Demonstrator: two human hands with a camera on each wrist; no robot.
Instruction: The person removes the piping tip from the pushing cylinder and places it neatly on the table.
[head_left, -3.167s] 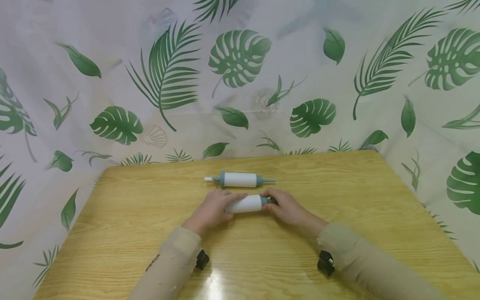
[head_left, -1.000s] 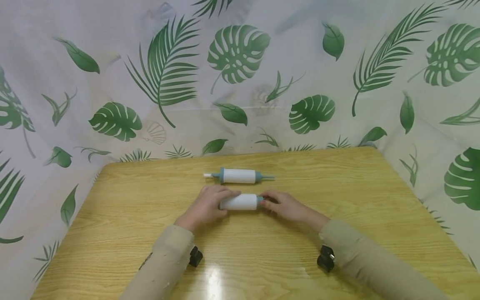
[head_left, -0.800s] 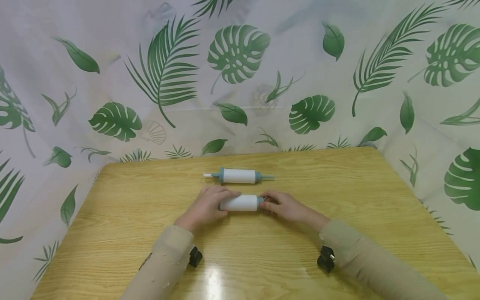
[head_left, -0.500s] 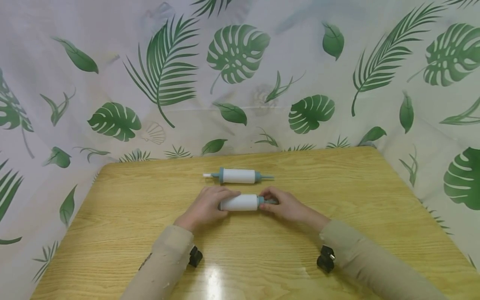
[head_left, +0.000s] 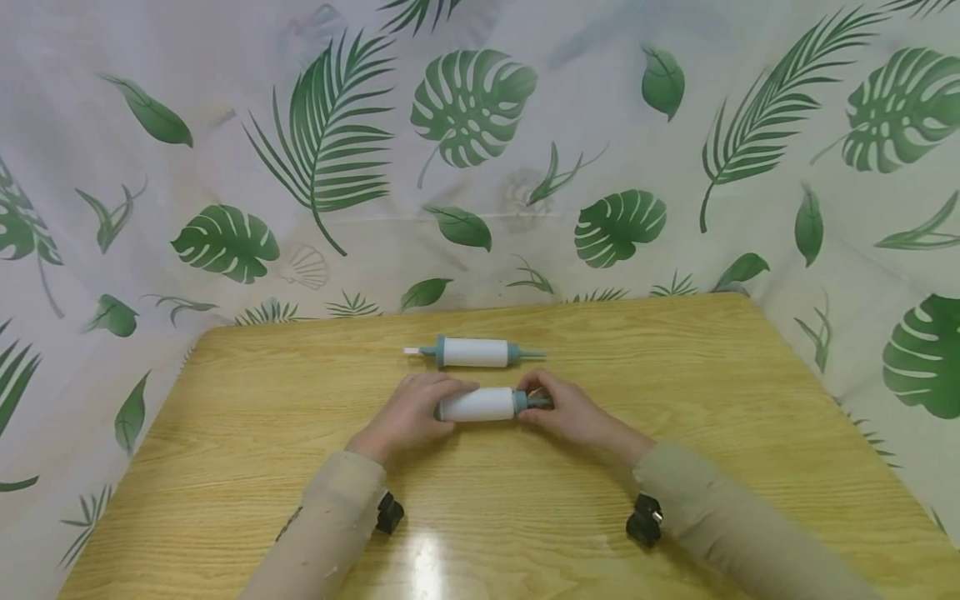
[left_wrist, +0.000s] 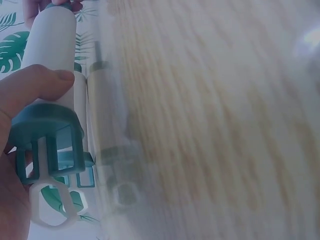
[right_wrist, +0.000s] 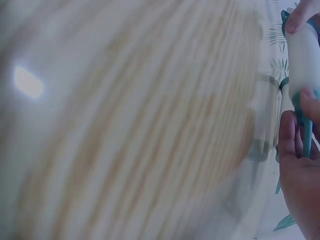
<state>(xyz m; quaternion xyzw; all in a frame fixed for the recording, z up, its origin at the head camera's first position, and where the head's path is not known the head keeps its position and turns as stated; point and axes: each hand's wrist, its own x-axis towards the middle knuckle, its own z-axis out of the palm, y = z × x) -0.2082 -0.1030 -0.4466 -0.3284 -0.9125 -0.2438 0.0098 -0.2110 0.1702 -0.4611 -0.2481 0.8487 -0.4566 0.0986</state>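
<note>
Both hands are on a white balloon pump [head_left: 480,405] with teal ends, lying sideways just in front of a second one. My left hand [head_left: 416,410] grips its barrel at the handle end; in the left wrist view the thumb lies over the barrel beside the teal flange [left_wrist: 47,122], with a white ring handle [left_wrist: 52,205] below. My right hand [head_left: 566,408] pinches the teal nozzle cap [head_left: 521,402], thumb and fingers round it, and the thin nozzle [right_wrist: 307,137] runs in toward the palm. The second balloon pump [head_left: 476,352] lies parallel behind, untouched.
The wooden table [head_left: 262,400] reaches back to a white curtain [head_left: 525,275] printed with green leaves. A black wrist camera [head_left: 389,512] sits at the left cuff and another black camera [head_left: 645,521] at the right cuff. The tabletop reflects light near the front.
Over the last second my right fingers have shifted around the cap, baring more of the nozzle. Since the oldest frame the held pump has moved slightly left and levelled. The left grip stays.
</note>
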